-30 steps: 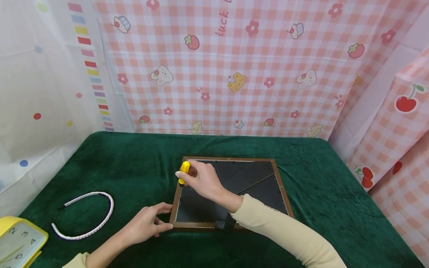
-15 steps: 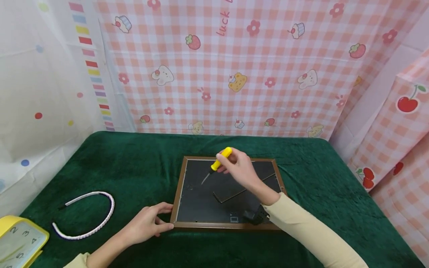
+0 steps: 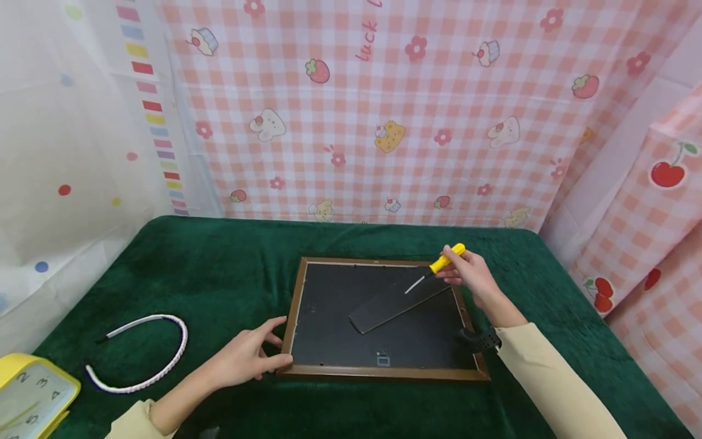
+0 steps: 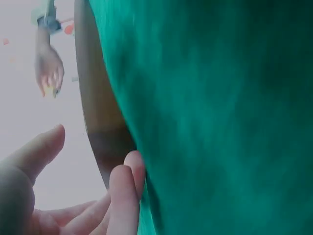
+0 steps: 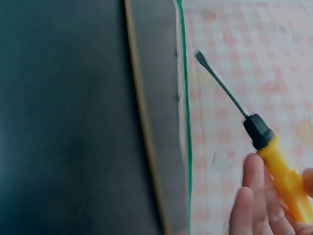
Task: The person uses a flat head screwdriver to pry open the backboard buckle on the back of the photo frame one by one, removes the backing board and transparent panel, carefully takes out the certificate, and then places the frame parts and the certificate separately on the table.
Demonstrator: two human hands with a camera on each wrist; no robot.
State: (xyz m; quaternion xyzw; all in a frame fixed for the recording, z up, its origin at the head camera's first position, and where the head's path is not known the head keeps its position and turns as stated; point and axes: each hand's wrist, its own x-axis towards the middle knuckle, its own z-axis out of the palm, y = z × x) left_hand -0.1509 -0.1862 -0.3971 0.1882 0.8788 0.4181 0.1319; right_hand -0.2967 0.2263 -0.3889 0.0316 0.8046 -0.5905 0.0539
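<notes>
A picture frame (image 3: 329, 371) with a brown border lies back side up on the green cloth. Its black backing board (image 3: 329, 305) carries a stand leg (image 3: 392, 305) lying flat and a small metal hanger (image 3: 383, 360). My right hand (image 3: 474, 274) holds a flat-tipped screwdriver (image 5: 282, 178) by its yellow handle, above the frame's right part, the blade pointing left and down. At the frame's lower left corner is my left hand (image 3: 258, 353), fingers loosely bent. In the left wrist view its fingertips (image 4: 124, 188) are at the frame's side, the thumb standing apart from them.
A white braided headband (image 3: 181, 347) lies to the left on the cloth (image 3: 230, 274). A yellow clock (image 3: 38, 390) stands at the lower left edge of view. Behind the table hangs a pink checked curtain (image 3: 356, 91).
My right hand has carried the screwdriver rightward from the frame's left edge to above its right part. My left hand has shifted slightly, its fingers spreading at the corner.
</notes>
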